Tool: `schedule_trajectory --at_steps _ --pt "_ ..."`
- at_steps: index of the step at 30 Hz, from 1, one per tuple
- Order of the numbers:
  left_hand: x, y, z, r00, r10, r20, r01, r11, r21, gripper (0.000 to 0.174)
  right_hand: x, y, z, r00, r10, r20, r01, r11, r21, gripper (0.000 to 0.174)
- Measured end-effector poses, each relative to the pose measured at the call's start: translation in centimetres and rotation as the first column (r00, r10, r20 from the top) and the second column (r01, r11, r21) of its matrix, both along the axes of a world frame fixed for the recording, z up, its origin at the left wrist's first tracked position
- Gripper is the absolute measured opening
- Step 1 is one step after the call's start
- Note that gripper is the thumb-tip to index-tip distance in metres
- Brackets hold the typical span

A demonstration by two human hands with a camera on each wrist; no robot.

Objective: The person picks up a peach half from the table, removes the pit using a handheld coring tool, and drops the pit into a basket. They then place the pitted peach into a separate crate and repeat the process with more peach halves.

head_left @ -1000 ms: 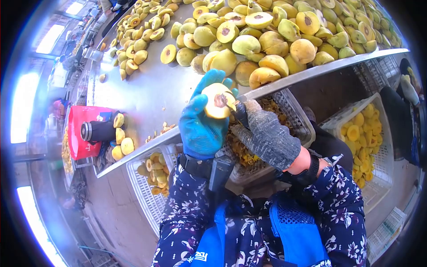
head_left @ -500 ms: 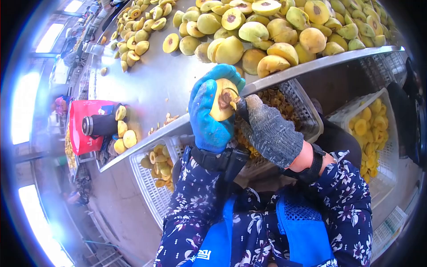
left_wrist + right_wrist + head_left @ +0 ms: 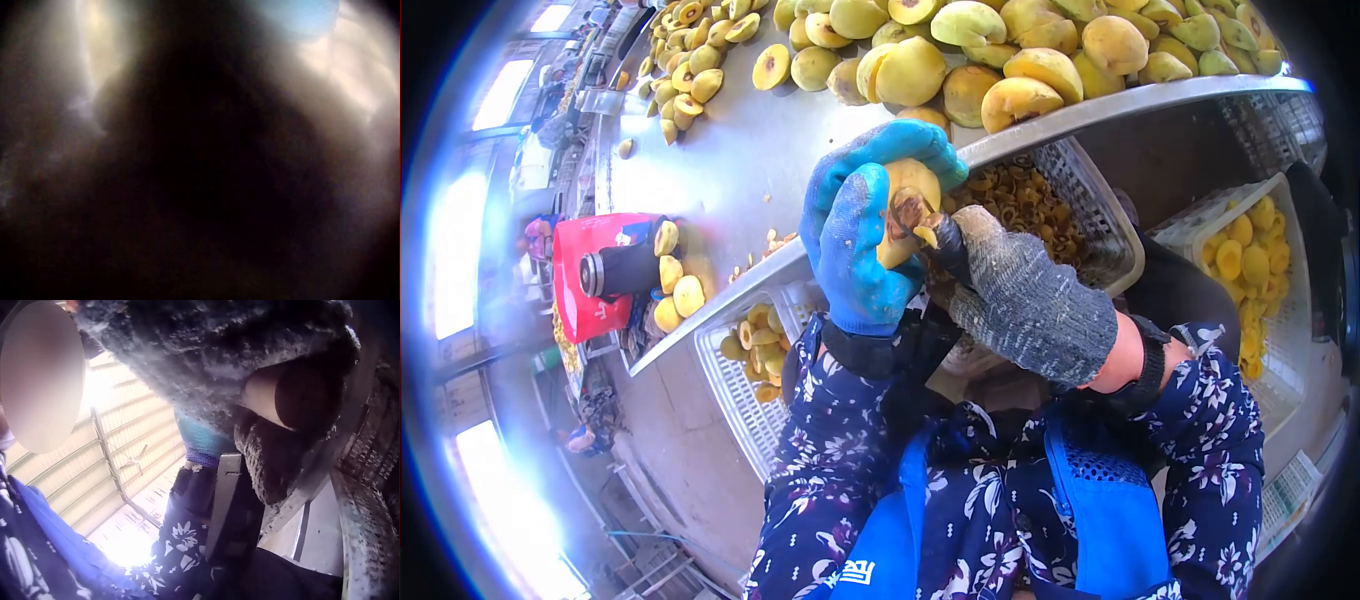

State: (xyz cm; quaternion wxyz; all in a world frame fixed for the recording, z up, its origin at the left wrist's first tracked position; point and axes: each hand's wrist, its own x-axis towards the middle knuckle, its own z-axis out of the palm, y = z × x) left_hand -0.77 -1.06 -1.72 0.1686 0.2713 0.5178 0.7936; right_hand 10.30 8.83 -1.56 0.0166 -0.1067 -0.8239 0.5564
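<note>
In the head view my blue-gloved left hand (image 3: 850, 235) cups a yellow peach half (image 3: 913, 178), its cut face with the brown pit hollow turned toward my right hand. My right hand (image 3: 1040, 295), in a grey knit glove, grips a tool with a round wooden handle (image 3: 262, 394), whose butt end shows in the right wrist view. The tool's working end is hidden at the fruit. A dark-covered thumb lies close to the hollow, with a small yellow piece of flesh (image 3: 925, 236) beside it. The left wrist view is mostly dark and blurred.
A metal table (image 3: 720, 170) carries heaped peaches (image 3: 910, 72). Below its edge is a crate (image 3: 1130, 250) of brown and yellow scraps. Crates of peach halves stand left (image 3: 735, 400) and right (image 3: 1280, 385). A red bag (image 3: 575, 265) and dark flask (image 3: 615, 270) lie at the left.
My left hand has turned the peach half so its cut face points more to the right, and its fingers have closed further over it. The right hand stays at the pit hollow.
</note>
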Motion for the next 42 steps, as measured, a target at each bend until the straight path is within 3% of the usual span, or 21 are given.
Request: schedule_trajectory --at_steps 2,6,8,12,14,15,17,18,20,24,26,27,29,33,35,36,38,39,40,42 --pt "-0.2 -0.1 -0.1 0.996 -0.084 0.01 0.084 0.996 0.025 0.037 0.0 -0.1 -0.2 1.0 0.012 -0.004 -0.012 1.0 -0.007 0.032" --pt "-0.1 -0.4 0.3 0.99 -0.116 0.081 0.117 0.993 -0.005 0.037 0.6 -0.2 -0.3 0.998 0.025 0.054 -0.022 0.998 -0.05 0.033" --pt "0.1 -0.5 0.5 0.988 -0.098 0.12 0.11 0.989 -0.096 0.051 0.9 -0.1 -0.4 0.998 0.046 0.038 -0.044 0.998 -0.04 0.037" --pt "0.0 -0.6 1.3 0.981 -0.149 0.127 0.17 0.97 -0.172 0.049 0.9 0.2 0.2 0.988 0.111 -0.105 -0.122 0.987 -0.101 0.04" --pt "-0.1 -0.7 1.5 0.976 -0.197 0.089 0.211 0.959 -0.19 0.046 1.1 0.2 0.2 0.993 0.111 -0.04 -0.118 0.946 -0.3 0.041" --pt "-0.1 -0.7 1.4 0.977 -0.194 0.092 0.209 0.959 -0.191 0.046 1.2 0.1 -0.2 0.993 0.114 -0.037 -0.12 0.946 -0.302 0.041" --pt "-0.1 -0.7 1.1 0.98 -0.187 0.072 0.197 0.962 -0.188 0.043 1.4 -0.2 -1.0 0.988 0.08 -0.133 -0.076 0.996 0.039 0.041" --pt "-0.1 -0.7 1.0 0.98 -0.183 0.076 0.195 0.962 -0.19 0.043 1.4 0.0 -0.6 0.988 0.083 -0.13 -0.079 0.996 0.037 0.041" --pt "0.0 -0.7 0.9 0.985 -0.174 -0.014 0.169 0.967 -0.189 0.04 1.2 0.7 0.8 0.982 0.179 0.063 -0.14 0.906 -0.4 0.042" --pt "-0.1 -0.5 0.7 0.988 -0.142 -0.067 0.13 0.979 -0.158 0.039 1.2 0.9 1.0 0.96 0.245 0.135 -0.173 0.899 -0.402 0.044" --pt "-0.6 -0.6 0.7 0.962 -0.271 -0.02 0.264 0.951 -0.161 0.038 1.5 0.5 0.1 0.981 0.189 0.035 -0.165 0.919 -0.358 0.048" --pt "-0.5 -0.7 0.9 0.964 -0.264 -0.02 0.257 0.954 -0.155 0.038 1.6 0.6 0.3 0.98 0.197 0.038 -0.171 0.92 -0.354 0.048" --pt "-0.3 -0.8 1.5 0.924 -0.328 0.194 0.361 0.918 -0.164 0.031 1.7 0.6 0.6 0.974 0.228 0.021 -0.211 0.93 -0.301 0.051" --pt "-0.9 -0.8 1.6 0.879 -0.45 0.159 0.478 0.821 -0.312 0.039 2.3 0.3 -1.2 0.974 0.227 -0.017 -0.222 0.931 -0.29 0.051" --pt "-0.7 -0.7 1.7 0.875 -0.466 0.134 0.482 0.812 -0.328 0.04 2.3 0.8 -0.3 0.945 0.319 0.075 -0.253 0.856 -0.45 0.048" --pt "-0.6 -0.8 1.8 0.867 -0.487 0.106 0.492 0.799 -0.346 0.04 2.3 1.4 0.6 0.941 0.328 0.079 -0.26 0.855 -0.449 0.048" --pt "-0.3 -0.7 1.7 0.861 -0.492 0.128 0.506 0.809 -0.298 0.04 2.1 2.9 2.8 0.785 0.538 0.307 -0.046 0.545 -0.837 0.028" --pt "-0.2 -0.6 1.8 0.852 -0.503 0.144 0.523 0.814 -0.251 0.041 2.2 3.3 3.1 0.769 0.584 0.259 -0.036 0.445 -0.895 0.026" --pt "-0.1 -0.6 1.9 0.855 -0.5 0.138 0.518 0.819 -0.246 0.041 2.4 3.5 2.7 0.767 0.586 0.261 -0.041 0.452 -0.891 0.026" --pt "0.2 -0.5 2.2 0.814 -0.52 0.259 0.549 0.834 -0.049 0.032 2.5 3.6 1.8 0.803 0.582 0.127 -0.037 0.262 -0.964 0.025"
